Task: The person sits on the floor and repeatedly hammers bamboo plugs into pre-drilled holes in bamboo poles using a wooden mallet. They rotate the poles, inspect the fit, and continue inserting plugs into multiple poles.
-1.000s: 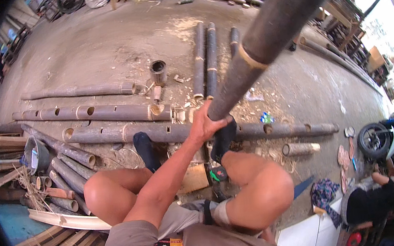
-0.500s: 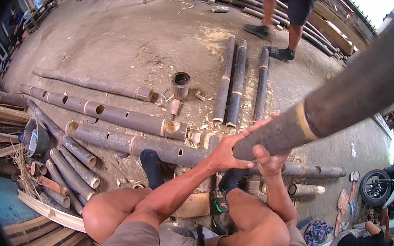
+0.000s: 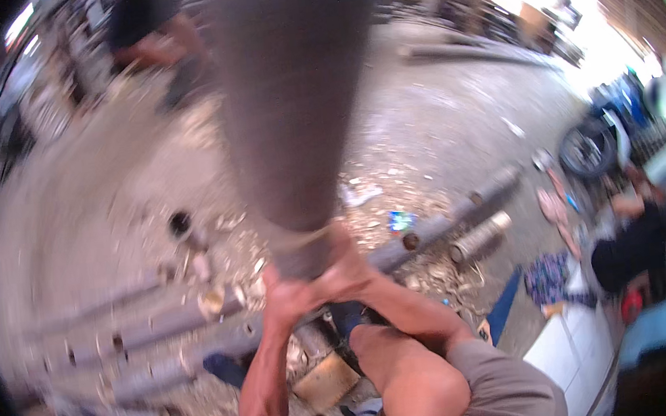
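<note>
A thick dark bamboo pole [image 3: 292, 131] rises from my hands toward the top of the view, smeared by motion. My left hand [image 3: 287, 298] and my right hand [image 3: 346, 270] are both closed around its near end, just below a pale ring on the bamboo. Beneath them a long bamboo pole with cut holes [image 3: 452, 220] lies across the ground, partly hidden by my hands and legs. Between my feet and knees sits a flat wooden block [image 3: 325, 379].
More notched bamboo [image 3: 143, 329] lies at left, near a dark round container [image 3: 182, 224]. Wood chips surround a short pale bamboo piece [image 3: 482, 237]. Another person [image 3: 637, 245] is at right, beside sandals [image 3: 552, 205] and a motorcycle [image 3: 587, 150]. A second person [image 3: 154, 48] stands far left.
The held bamboo pole has swung from pointing right to pointing up the middle of the view. The view has turned rightward. Both hands keep their grip.
</note>
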`<state>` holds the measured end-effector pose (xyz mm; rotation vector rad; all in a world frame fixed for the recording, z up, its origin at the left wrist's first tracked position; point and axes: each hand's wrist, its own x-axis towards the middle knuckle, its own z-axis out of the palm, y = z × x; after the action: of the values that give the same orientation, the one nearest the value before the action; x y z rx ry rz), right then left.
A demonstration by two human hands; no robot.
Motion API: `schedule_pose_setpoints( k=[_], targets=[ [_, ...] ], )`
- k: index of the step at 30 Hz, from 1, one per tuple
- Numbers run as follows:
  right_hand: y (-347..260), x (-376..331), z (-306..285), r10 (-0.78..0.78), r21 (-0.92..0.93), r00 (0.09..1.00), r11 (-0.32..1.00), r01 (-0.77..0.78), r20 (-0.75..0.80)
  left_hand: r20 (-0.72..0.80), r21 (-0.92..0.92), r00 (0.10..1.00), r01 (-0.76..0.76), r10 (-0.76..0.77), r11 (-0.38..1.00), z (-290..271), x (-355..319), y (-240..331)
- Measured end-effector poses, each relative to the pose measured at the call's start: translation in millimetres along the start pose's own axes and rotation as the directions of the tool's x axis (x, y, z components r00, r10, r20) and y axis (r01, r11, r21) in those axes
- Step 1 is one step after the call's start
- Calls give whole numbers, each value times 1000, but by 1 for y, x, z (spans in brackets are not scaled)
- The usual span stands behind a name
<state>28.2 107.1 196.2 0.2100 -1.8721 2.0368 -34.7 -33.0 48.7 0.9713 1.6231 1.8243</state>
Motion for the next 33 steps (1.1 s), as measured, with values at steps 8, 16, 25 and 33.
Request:
schedule_pose_setpoints(
  k=[8,16,25,33],
  targets=[
    [-15,-1,12,-185,-99,979,979,176,-88,-462,54,882,-81,97,995,13,-10,-26],
    [-12,8,-47,4,95,965,995,-30,263,-348,2,937,-36,34,999,60,16,70],
    [-27,6,-30,-77,-56,997,995,79,31,-325,-52,946,-37,18,998,49,22,61],
    [-32,-6,-3,-203,-156,964,972,177,-170,-196,68,980,-16,29,998,11,16,37]
  ],
)
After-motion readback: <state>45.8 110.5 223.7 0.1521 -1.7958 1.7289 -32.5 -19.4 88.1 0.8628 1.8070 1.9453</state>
